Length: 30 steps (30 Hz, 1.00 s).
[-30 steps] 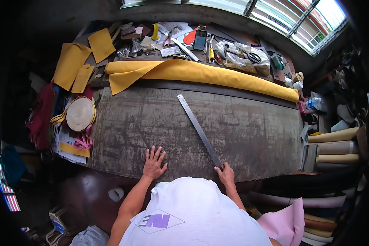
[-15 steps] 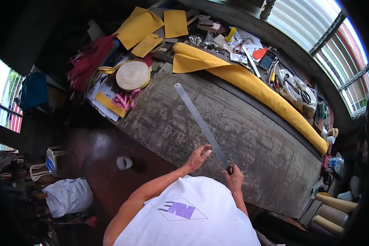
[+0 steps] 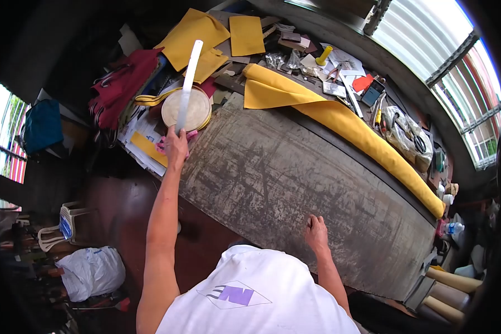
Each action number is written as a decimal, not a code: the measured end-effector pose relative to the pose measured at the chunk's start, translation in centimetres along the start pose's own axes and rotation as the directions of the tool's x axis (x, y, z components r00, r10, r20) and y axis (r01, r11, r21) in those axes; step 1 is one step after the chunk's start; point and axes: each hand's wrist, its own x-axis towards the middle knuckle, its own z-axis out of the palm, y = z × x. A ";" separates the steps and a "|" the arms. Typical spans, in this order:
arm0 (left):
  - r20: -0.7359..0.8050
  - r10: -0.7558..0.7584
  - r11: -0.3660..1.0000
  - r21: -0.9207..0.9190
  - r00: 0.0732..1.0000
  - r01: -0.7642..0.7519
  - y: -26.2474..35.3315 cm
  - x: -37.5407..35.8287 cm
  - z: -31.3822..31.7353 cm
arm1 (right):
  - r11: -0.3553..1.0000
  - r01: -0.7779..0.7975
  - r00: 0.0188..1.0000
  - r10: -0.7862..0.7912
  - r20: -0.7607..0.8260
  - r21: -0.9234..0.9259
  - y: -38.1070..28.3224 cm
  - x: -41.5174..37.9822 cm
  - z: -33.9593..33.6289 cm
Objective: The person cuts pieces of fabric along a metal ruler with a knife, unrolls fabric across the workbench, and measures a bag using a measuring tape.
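My left hand (image 3: 176, 146) is stretched out to the table's left end, its fingers closed on one end of a long metal ruler (image 3: 190, 78). The ruler points away from me, over a round cream disc (image 3: 171, 109) with a yellow edge. Pink ribbon-like tape (image 3: 192, 135) lies around and partly behind that hand. Over the near middle of the worn table (image 3: 245, 161) is my right hand (image 3: 318, 234), fingers curled closed. Something small and dark shows at its fingertips, too small to name.
A roll of yellow material (image 3: 339, 117) lies along the table's far side. Behind it are tools, papers, a yellow spool (image 3: 324, 55) and a plastic bag (image 3: 406, 133). Yellow pieces (image 3: 247, 36) and dark red material (image 3: 128, 78) are piled at the left.
The ruler has gone from the table's middle to the left end, now in my left hand. My right hand has let go of the ruler's near end and stays near the same spot.
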 end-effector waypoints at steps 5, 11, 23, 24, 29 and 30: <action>0.103 -0.030 0.903 0.429 0.994 -0.017 -6.7 9.3 -1.5 | 0.973 -0.218 0.974 0.222 -0.050 0.072 4.7 -2.2 -0.1; 0.089 -0.113 0.643 0.766 0.990 0.005 -13.2 15.2 2.5 | 0.914 -0.399 0.894 0.407 -0.186 0.080 8.9 -4.7 -2.7; 0.558 0.745 0.619 -0.372 0.366 -0.692 13.0 -2.3 24.6 | 0.925 -0.379 0.889 0.370 -0.269 0.021 13.8 6.1 -8.4; 0.547 0.766 0.590 -0.391 0.338 -0.706 14.6 -3.0 26.8 | 0.940 -0.342 0.899 0.331 -0.286 0.011 14.3 8.7 -9.3; 0.645 0.663 0.565 -0.096 0.381 -0.819 17.1 -0.9 34.2 | 0.962 -0.225 0.922 0.159 -0.353 -0.155 19.9 20.9 -13.7; 0.660 0.659 0.555 -0.102 0.361 -0.826 17.2 0.2 34.4 | 0.958 -0.206 0.926 0.125 -0.357 -0.198 21.5 22.9 -14.0</action>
